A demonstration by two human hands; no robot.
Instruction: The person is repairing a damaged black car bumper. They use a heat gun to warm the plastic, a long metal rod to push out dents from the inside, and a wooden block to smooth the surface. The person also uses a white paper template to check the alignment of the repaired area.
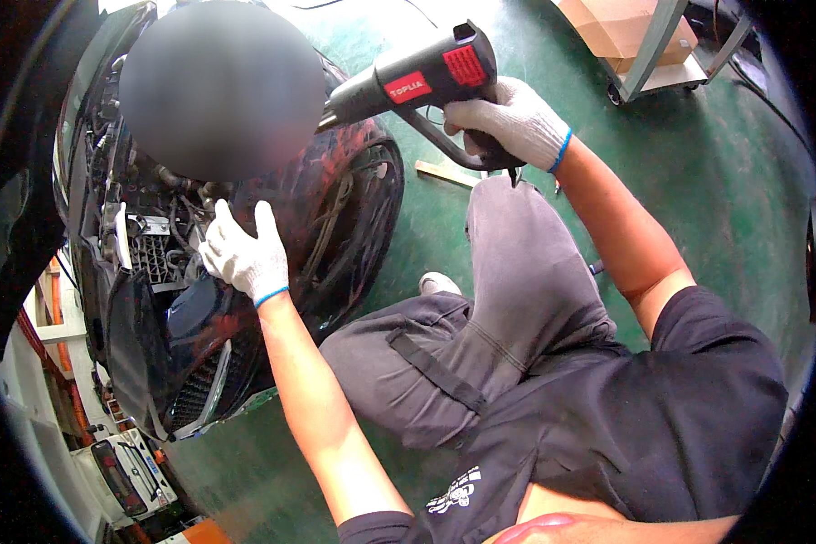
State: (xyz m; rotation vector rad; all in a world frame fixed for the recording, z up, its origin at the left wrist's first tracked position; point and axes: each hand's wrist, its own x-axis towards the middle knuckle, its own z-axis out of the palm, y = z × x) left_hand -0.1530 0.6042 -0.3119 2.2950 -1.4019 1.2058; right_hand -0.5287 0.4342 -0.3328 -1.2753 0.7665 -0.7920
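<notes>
My right hand [517, 127], in a white knit glove with a blue cuff, is wrapped round the grip of a black heat gun [363, 97] with red labels. The gun's metal nozzle points left, over the front corner of a dark car [372, 208]. My left hand [247, 256], gloved the same way, is held with fingers spread over the car's front, beside the engine bay. I cannot tell whether its fingertips touch the car. A round blurred patch hides part of the car and whatever lies between the nozzle and my left hand.
The engine bay [154, 240] lies uncovered on the left. A wooden strip [449, 174] is on the green floor [716, 218] near my knee. At the upper right stands a wheeled cart [657, 77] with a cardboard box [621, 27]. A white slatted unit [131, 476] stands at lower left.
</notes>
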